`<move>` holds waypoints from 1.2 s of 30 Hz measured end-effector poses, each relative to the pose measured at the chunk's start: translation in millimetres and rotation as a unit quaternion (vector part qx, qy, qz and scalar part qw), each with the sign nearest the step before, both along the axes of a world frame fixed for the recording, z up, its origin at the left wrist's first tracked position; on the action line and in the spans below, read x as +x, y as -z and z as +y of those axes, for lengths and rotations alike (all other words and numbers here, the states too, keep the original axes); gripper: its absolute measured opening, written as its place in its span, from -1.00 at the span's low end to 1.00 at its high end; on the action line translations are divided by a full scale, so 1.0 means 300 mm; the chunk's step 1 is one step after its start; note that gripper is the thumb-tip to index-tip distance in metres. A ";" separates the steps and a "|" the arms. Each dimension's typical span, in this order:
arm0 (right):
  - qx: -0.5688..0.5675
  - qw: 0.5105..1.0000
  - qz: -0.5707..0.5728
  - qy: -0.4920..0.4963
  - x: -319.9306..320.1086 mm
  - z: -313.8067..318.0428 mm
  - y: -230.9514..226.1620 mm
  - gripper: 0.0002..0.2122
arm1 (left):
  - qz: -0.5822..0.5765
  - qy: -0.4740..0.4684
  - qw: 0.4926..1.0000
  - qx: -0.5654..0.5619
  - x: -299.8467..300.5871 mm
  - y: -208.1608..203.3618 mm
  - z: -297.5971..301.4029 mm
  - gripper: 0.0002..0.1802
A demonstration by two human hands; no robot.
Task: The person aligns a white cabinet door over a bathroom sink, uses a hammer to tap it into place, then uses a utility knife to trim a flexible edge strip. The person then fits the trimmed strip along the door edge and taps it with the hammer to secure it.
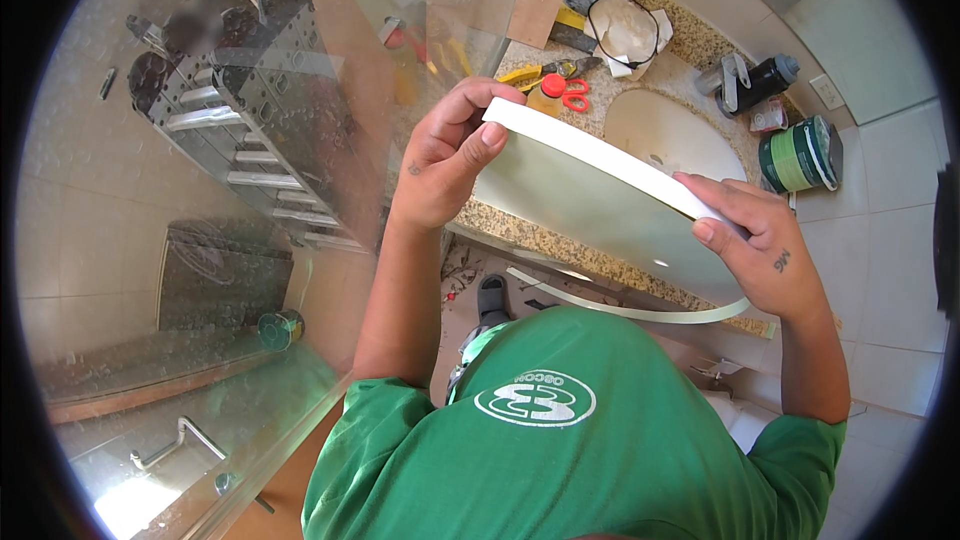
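Both my hands hold a curved panel (600, 205) with a smooth pale grey-green face and a thick white edge (595, 148), tilted in front of the granite counter. My left hand (450, 150) is closed on its upper left end, thumb on the near side and fingers curled behind. My right hand (755, 240) pinches the right end, fingers over the white edge and thumb below. Just beyond the left end on the counter are red-handled scissors (576, 96), a red-capped bottle (551, 90) and yellow-handled pliers (522, 74).
An oval sink (672, 130) lies behind the panel. Black bottle (768, 83) and green tub (800, 155) stand at the right. A folded ladder (235, 110) shows through glass at left. Under the counter edge curves a pale strip (640, 313). My sandalled foot (492, 298) is below.
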State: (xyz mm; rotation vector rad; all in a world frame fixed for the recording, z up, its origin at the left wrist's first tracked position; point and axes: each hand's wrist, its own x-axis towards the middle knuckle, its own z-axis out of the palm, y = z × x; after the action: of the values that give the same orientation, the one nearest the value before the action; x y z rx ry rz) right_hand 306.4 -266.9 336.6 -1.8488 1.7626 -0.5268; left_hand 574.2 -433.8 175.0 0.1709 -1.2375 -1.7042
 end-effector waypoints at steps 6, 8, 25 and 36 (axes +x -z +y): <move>0.007 1.000 -0.012 0.005 -0.002 0.001 0.005 -0.62 | -0.009 -0.015 1.000 -0.019 -0.001 -0.001 -0.001 -0.69; 0.006 1.000 -0.012 0.003 -0.003 0.002 0.002 -0.61 | -0.018 -0.025 0.999 -0.029 -0.001 -0.005 0.001 -0.69; -0.009 1.000 -0.021 0.005 -0.003 0.000 0.007 -0.63 | -0.065 -0.058 0.995 -0.045 -0.002 -0.021 0.018 -0.67; -0.007 1.000 -0.023 0.014 -0.005 0.001 0.016 -0.63 | -0.051 -0.061 0.996 -0.042 -0.011 -0.015 0.019 -0.67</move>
State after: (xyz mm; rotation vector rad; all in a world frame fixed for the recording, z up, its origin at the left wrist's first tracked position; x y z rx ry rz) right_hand 304.7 -266.6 331.8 -1.8081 1.7617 -0.5891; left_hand 570.9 -428.1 179.5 0.2801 -1.3429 -1.5514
